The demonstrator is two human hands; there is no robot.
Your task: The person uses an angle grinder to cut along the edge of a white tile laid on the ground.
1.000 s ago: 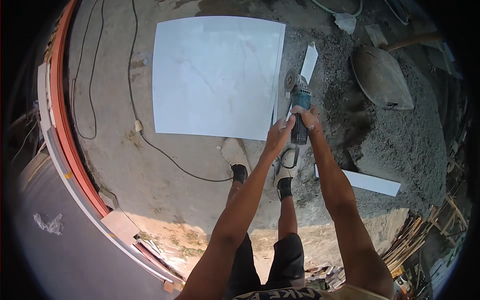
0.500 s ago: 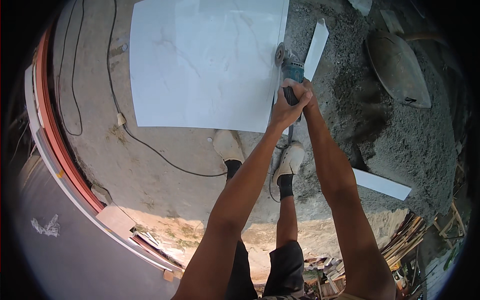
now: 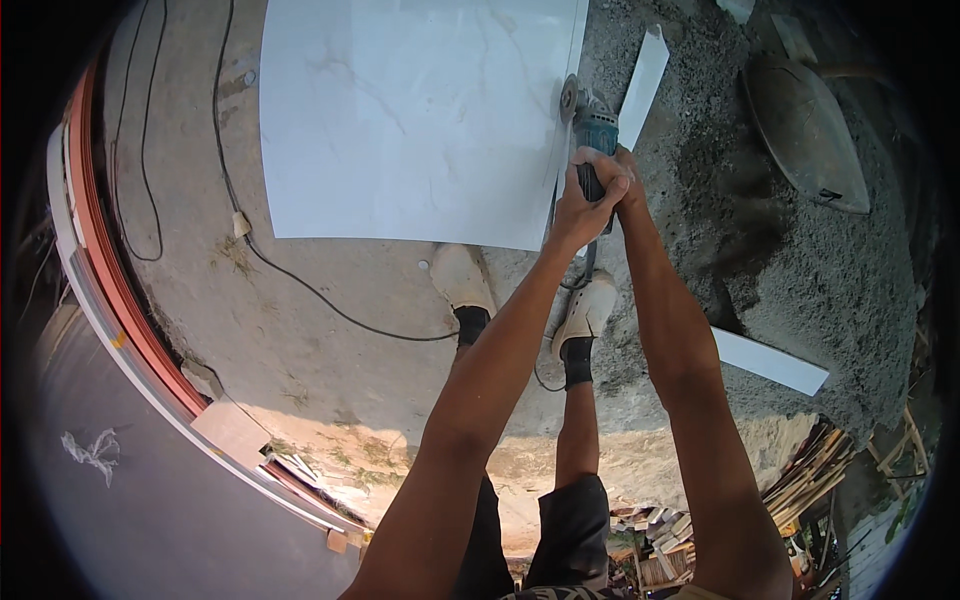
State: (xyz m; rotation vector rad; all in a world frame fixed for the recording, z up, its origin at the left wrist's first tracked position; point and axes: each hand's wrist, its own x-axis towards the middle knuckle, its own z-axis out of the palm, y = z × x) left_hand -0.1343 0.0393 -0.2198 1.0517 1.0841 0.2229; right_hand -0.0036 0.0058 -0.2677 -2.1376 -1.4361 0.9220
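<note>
A teal and black angle grinder [image 3: 597, 132] is held in both of my hands, its round disc [image 3: 569, 98] at the right edge of a large white marbled tile [image 3: 400, 130]. My left hand [image 3: 588, 205] wraps round the grinder's rear body from the left, thumb over the top. Closed on the same tool from the right is my right hand [image 3: 624, 178], its fingers partly hidden behind the left. Whether the disc touches the tile cannot be made out. From the grinder's back end a dark cord [image 3: 590, 262] hangs down by my right shoe.
A narrow white tile strip [image 3: 643, 85] lies right of the grinder, another strip [image 3: 770, 360] lower right. Grey sand or mortar [image 3: 820, 270] surrounds a shovel [image 3: 808, 130]. An extension cable [image 3: 330, 305] crosses the concrete behind my left shoe [image 3: 462, 278]. Wood scraps [image 3: 810, 465] lie lower right.
The whole view has shifted slightly, with tile and shoes higher in the picture. My hands keep their grip, and the grinder stays at about the same spot on the tile's edge.
</note>
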